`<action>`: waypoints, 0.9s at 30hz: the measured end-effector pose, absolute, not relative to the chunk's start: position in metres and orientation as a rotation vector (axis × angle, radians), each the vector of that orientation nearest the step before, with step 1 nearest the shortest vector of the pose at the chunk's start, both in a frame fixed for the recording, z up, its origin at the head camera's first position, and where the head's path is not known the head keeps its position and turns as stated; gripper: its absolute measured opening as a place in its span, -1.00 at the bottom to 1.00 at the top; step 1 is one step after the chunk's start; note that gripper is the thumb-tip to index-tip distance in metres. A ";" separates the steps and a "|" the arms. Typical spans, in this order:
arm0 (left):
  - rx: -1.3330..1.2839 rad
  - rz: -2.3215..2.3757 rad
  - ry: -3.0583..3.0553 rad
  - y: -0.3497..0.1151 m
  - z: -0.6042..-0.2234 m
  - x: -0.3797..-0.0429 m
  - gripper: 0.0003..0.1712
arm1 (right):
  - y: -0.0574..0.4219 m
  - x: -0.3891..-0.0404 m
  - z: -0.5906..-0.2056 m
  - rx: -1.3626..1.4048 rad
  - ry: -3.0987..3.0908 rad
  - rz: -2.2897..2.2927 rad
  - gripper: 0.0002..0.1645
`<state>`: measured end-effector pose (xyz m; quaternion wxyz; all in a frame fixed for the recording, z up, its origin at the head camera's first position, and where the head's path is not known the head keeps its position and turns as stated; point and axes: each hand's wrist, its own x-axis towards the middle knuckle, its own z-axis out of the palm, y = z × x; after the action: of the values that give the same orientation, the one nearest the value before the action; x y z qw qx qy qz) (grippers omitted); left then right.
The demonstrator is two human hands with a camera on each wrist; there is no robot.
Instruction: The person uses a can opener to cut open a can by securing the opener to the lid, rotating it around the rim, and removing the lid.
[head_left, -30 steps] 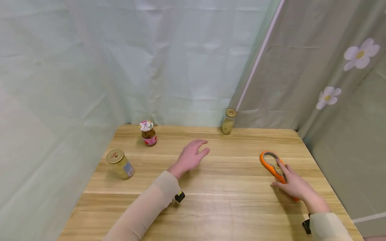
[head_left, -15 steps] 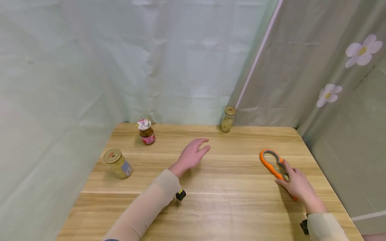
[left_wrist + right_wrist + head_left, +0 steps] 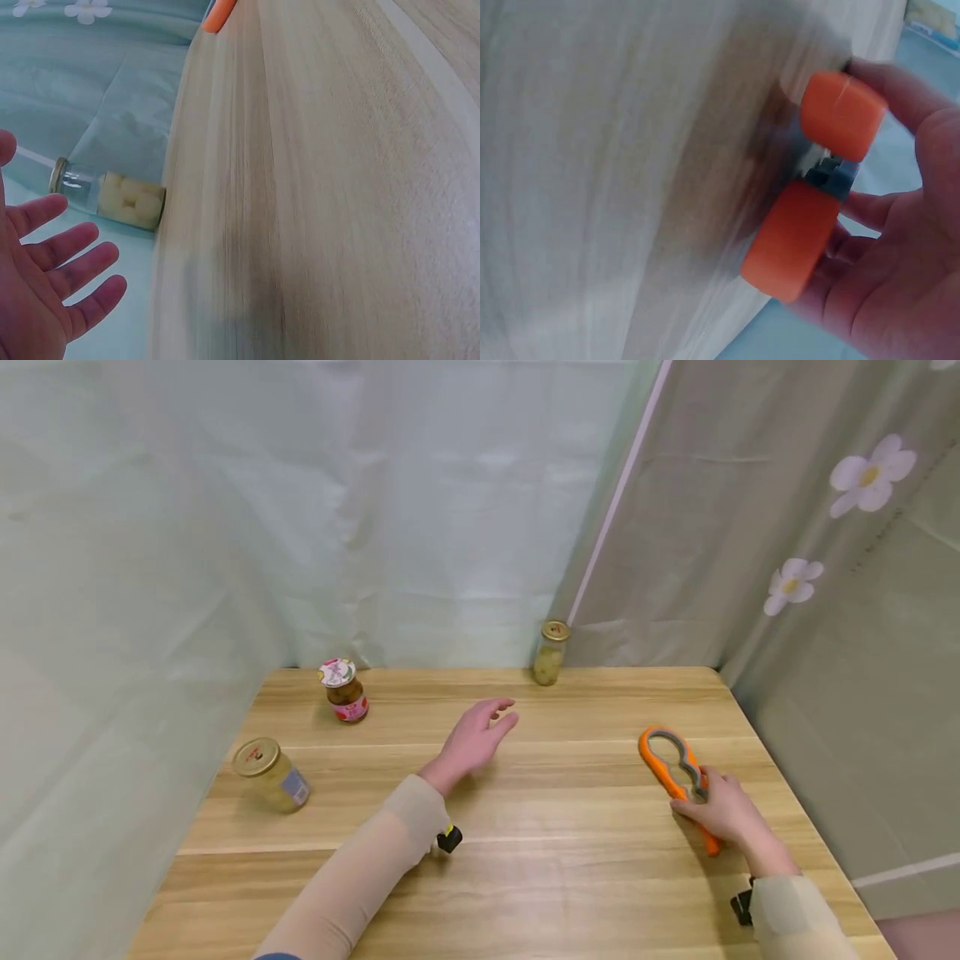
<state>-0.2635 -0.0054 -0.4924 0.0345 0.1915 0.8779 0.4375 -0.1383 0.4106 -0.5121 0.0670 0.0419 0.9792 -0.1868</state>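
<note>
My right hand (image 3: 723, 810) grips an orange jar opener (image 3: 660, 770) with a grey inner lining, at the right side of the table. Thumb and fingers lie on opposite sides of it. In the right wrist view, the two orange ends of the jar opener (image 3: 791, 240) point at the camera beside my palm. My left hand (image 3: 471, 742) hovers over the middle of the table, fingers relaxed and holding nothing. Beyond it, at the back edge, stands a gold-lidded glass jar (image 3: 550, 658) with pale round pieces inside, also visible in the left wrist view.
Toward the left of the wooden table (image 3: 570, 835) stand a small pink-labelled jar (image 3: 347, 695) with brown contents and a wider gold-lidded jar (image 3: 277, 783) with yellowish contents. A pale curtain (image 3: 450, 527) hangs along the back and sides.
My right fingers, spread over the jar opener a second ago, have closed round it. The left hand has stayed nearly in place, and the head view has shifted slightly right.
</note>
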 end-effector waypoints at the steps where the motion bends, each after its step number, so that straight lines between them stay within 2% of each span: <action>1: 0.589 1.343 2.702 -0.006 -0.492 -0.263 -0.36 | 0.410 -0.139 -0.512 0.124 2.945 -0.561 0.17; 10: 0.585 1.363 2.694 -0.012 -0.491 -0.263 -0.34 | 0.407 -0.135 -0.507 0.179 2.919 -0.524 0.19; 18: 0.565 1.373 2.689 -0.015 -0.493 -0.263 -0.43 | 0.414 -0.130 -0.502 0.146 2.921 -0.501 0.25; 20: 0.567 1.373 2.686 -0.016 -0.493 -0.262 -0.44 | 0.416 -0.129 -0.501 0.161 2.950 -0.486 0.19; 25: 0.561 1.362 2.686 -0.017 -0.493 -0.262 -0.45 | 0.417 -0.126 -0.500 0.262 3.051 -0.410 -0.21; 27: 0.564 1.362 2.684 -0.017 -0.493 -0.263 -0.45 | 0.416 -0.125 -0.499 0.294 3.090 -0.372 -0.30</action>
<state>-0.2625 -0.0175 -0.4934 0.0397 0.1841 0.8758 0.4445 -0.1247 0.4158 -0.4992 0.0077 0.0940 0.9884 -0.1190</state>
